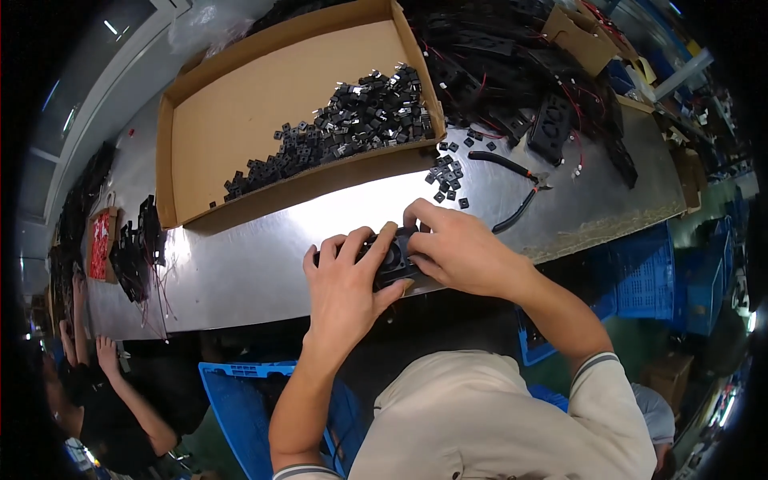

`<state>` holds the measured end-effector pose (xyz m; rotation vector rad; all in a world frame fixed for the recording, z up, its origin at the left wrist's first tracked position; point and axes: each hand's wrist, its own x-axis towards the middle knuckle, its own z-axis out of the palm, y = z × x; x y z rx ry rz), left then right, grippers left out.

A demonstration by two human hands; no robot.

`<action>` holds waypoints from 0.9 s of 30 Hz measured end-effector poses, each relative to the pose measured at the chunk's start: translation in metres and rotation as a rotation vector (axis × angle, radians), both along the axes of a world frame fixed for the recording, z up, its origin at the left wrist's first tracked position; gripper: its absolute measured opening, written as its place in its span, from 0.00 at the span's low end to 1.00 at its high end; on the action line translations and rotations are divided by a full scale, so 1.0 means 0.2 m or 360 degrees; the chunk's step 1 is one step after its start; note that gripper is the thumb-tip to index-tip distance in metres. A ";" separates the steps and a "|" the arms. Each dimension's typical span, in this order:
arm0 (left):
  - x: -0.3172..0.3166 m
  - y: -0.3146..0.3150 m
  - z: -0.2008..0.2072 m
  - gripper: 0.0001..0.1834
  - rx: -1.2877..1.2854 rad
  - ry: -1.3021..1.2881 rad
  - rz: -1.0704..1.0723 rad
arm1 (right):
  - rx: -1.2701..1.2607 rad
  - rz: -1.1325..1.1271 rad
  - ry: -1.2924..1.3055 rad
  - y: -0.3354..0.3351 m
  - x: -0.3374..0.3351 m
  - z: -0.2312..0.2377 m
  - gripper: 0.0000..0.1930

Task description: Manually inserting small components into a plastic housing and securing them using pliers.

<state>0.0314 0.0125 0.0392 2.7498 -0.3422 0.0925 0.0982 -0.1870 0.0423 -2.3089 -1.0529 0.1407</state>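
1 pair of splayed pliers (533, 175) lies near a cardboard tray (240, 112); blue crates (642, 276) sit lower than the metal tabletop (240, 284).

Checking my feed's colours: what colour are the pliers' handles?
The pliers' handles are black, best seen in the head view.

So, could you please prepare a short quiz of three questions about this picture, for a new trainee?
1. True or false: the pliers lie on the metal table.
2. What do the left hand and the right hand both touch?
a) the pliers
b) a long black part
c) a blue crate
3. Fill in: the big heap of small black parts lies in an open ____.

Key: 1. True. 2. b. 3. cardboard box.
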 end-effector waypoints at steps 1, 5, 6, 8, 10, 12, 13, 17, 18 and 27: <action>0.00 0.00 0.00 0.38 0.0001 -0.0004 -0.0014 | 0.0030 0.0021 0.0046 -0.01 0.00 -0.01 0.04; -0.01 -0.01 -0.01 0.39 -0.0028 0.0080 0.0062 | 0.0218 -0.0089 0.0244 -0.05 0.04 0.00 0.05; -0.02 0.00 -0.01 0.39 -0.0039 0.0084 0.0083 | 0.0218 -0.0090 0.0245 -0.05 0.04 0.03 0.05; -0.02 -0.03 0.01 0.39 0.0007 0.0118 0.0109 | 0.0052 -0.0064 0.0279 -0.05 0.04 0.08 0.06; -0.02 -0.04 0.02 0.38 0.0053 0.0150 0.0144 | 0.0073 -0.0010 0.0166 -0.03 0.02 0.00 0.05; -0.03 -0.04 0.02 0.38 0.0037 0.0144 0.0152 | -0.0075 0.0033 -0.0026 -0.02 0.01 -0.01 0.05; -0.03 -0.03 0.01 0.38 0.0032 0.0146 0.0159 | -0.0079 0.0040 -0.0024 -0.01 0.01 -0.01 0.05; -0.03 -0.03 0.03 0.38 -0.0014 0.0124 0.0137 | -0.0026 0.0116 -0.0094 -0.01 0.03 -0.01 0.05; -0.02 -0.03 0.03 0.37 -0.0065 0.0172 0.0146 | 0.0005 0.0125 -0.0048 -0.01 0.03 -0.02 0.06; 0.00 -0.03 -0.01 0.39 -0.0067 0.0110 0.0116 | -0.0057 0.0061 0.0041 -0.01 0.04 -0.03 0.06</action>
